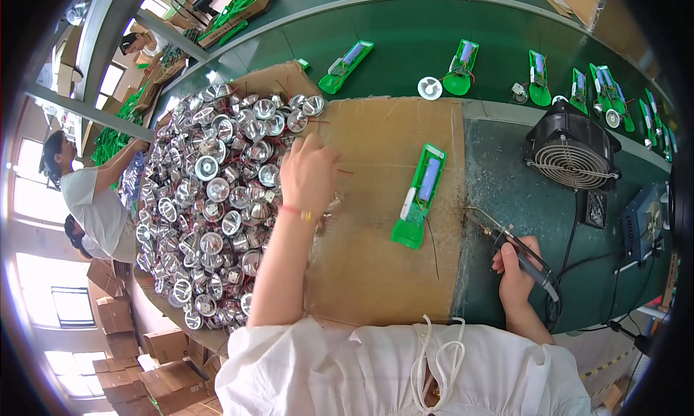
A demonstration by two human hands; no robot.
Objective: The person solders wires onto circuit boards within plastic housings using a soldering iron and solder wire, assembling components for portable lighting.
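A green torch half-shell (420, 195), open side up with its pale blue battery and small circuit board showing, lies slantwise on the brown cardboard sheet (376, 257) that covers the workbench, between the two hands and touching neither. The right hand (515, 271) is closed around a soldering iron (506, 244), its tip pointing up and left toward the shell's lower end but well short of it. The left hand (309, 172) reaches forward at the edge of a big heap of silver reflector cups (213, 199) trailing thin red wires; its fingers curl downward, and whether they have pinched a cup or a wire I cannot tell. Done well, this step seems to call for one cup lifted clear without snagging neighbouring wires, then leads laid flat on the board's pads before the hot tip comes in, the iron kept off the cardboard and battery meanwhile. Farther out, a black fan (573, 153) sits to the right, more green shells (345, 65) line the green conveyor belt (405, 33), and other people work at the far left.
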